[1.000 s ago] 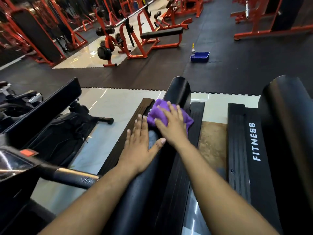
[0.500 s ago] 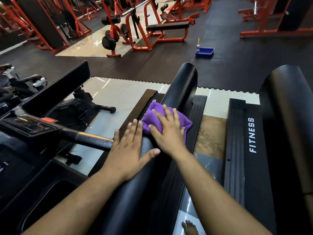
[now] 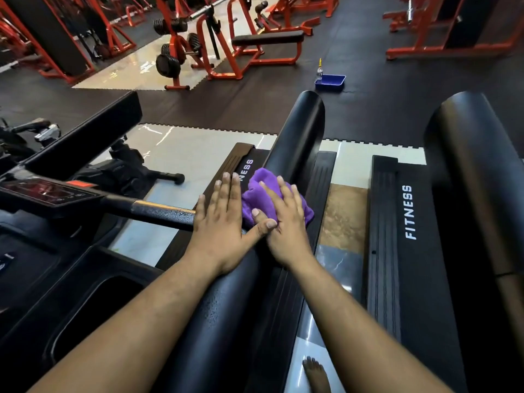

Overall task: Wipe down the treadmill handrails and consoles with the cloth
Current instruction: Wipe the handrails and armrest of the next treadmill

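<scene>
- Cloth [image 3: 276,198]: purple, bunched on top of the thick black handrail [image 3: 297,137], about midway along its visible length.
- Right hand [image 3: 283,222]: flat on the cloth, fingers straight and spread, pressing it down onto the handrail; no curl round the fabric.
- Left hand [image 3: 224,222]: palm down on the handrail just left of the cloth, fingers straight and together, thumb stretched right to touch the right hand near its thumb base; holding nothing.
- Console [image 3: 48,191]: dark panel left of the handrail, a slim speckled grip bar [image 3: 158,212] running from it toward the left hand.
- Side rail [image 3: 408,211]: right of the handrail, black, lettered "FITNESS"; same lettering partly hidden just beyond the left hand's fingertips.
- Second handrail [image 3: 476,171]: thick and black, further right of the first.
- Blue tub [image 3: 330,82]: on the dark floor mat well beyond the handrail's far end, small bottle [image 3: 319,70] just beside it.
- Orange bench frame [image 3: 266,46]: further off, beyond the handrail and left of the tub.
- Bare foot [image 3: 316,374]: on the floor below the handrail's near end.
</scene>
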{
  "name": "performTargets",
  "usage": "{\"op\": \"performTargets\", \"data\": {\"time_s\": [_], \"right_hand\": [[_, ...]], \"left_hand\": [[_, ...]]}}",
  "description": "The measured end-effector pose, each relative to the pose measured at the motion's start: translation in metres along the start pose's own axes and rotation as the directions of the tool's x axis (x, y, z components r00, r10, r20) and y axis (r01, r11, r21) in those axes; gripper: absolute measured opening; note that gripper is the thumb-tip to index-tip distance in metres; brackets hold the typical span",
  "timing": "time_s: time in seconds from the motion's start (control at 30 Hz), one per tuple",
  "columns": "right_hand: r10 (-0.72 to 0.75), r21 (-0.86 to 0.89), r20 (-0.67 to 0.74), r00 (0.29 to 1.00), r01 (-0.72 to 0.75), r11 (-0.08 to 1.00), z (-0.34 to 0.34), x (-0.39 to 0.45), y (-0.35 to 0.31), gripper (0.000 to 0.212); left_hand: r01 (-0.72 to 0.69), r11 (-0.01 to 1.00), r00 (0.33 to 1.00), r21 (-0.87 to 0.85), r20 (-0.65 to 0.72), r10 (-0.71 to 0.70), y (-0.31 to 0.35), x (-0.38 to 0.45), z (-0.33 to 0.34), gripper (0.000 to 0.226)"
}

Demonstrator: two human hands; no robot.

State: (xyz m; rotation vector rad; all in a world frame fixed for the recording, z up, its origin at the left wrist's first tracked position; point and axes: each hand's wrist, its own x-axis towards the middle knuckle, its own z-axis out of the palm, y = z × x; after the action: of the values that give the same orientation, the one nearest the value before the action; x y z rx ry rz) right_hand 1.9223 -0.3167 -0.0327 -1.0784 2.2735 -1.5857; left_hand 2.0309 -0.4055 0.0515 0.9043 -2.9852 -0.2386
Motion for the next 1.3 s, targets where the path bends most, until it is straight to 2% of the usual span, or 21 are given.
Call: {"op": "performTargets", "data": {"time_s": [0.1,0.27,0.37,0.57,0.7,0.8,0.9,1.0,1.1,1.17,1.23,1.3], "right_hand": [[0.0,-0.042,-0.027,1.0,-0.001,0.999,-0.01,0.049,0.01,0.069],[0.121,0.052,-0.125,0.985,-0.115,0.992,-0.022,0.11,0.032,0.061],[0.13,0.052,-0.117,0.985,-0.125,0.991,-0.017,0.09,0.027,0.065],[0.042,0.117,-0.089,0.995,-0.031,0.993,0.004,0.005,0.009,0.069],[-0.002,0.084,-0.09,0.996,0.009,0.996,-0.012,0.047,0.027,0.068],[0.139,0.188,-0.154,0.978,-0.109,0.976,-0.02,0.075,0.029,0.078],[0.284,0.321,-0.181,0.941,-0.217,0.922,-0.001,0.031,0.005,0.084],[0.257,0.386,-0.163,0.952,-0.179,0.905,0.022,-0.045,-0.011,0.082],[0.239,0.443,-0.163,0.957,-0.145,0.885,0.02,-0.037,0.003,0.084],[0.427,0.532,-0.151,0.892,-0.291,0.795,0.01,0.001,0.017,0.091],[0.537,0.524,-0.112,0.836,-0.409,0.747,0.004,0.012,0.01,0.1],[0.46,0.44,-0.136,0.877,-0.362,0.822,0.015,-0.024,-0.015,0.092]], "left_hand": [[0.014,0.999,1.0,0.041,0.002,-0.014,0.002,0.002,-0.002,0.138],[0.022,0.995,1.0,0.093,0.015,-0.023,0.004,0.003,-0.001,0.134],[0.015,0.994,1.0,0.104,0.022,-0.018,0.004,0.002,0.0,0.133],[0.017,0.998,1.0,0.067,0.0,-0.017,0.004,0.002,0.0,0.134],[0.012,0.998,1.0,0.066,0.013,-0.013,0.003,0.0,0.001,0.134],[0.008,0.997,1.0,0.071,0.009,-0.009,0.003,0.001,0.0,0.135],[0.006,0.998,1.0,0.058,0.004,-0.006,0.003,0.001,-0.001,0.137],[0.003,1.0,1.0,0.028,0.016,-0.004,0.002,0.0,-0.001,0.126],[-0.017,1.0,0.999,-0.002,0.049,0.018,-0.001,-0.006,-0.006,0.122],[-0.016,0.999,0.997,-0.045,0.078,0.019,-0.001,-0.014,-0.012,0.123],[-0.009,0.998,0.995,-0.063,0.097,0.016,-0.002,-0.033,-0.018,0.127],[-0.033,0.999,0.992,-0.023,0.125,0.035,-0.008,-0.059,-0.019,0.134]]}}
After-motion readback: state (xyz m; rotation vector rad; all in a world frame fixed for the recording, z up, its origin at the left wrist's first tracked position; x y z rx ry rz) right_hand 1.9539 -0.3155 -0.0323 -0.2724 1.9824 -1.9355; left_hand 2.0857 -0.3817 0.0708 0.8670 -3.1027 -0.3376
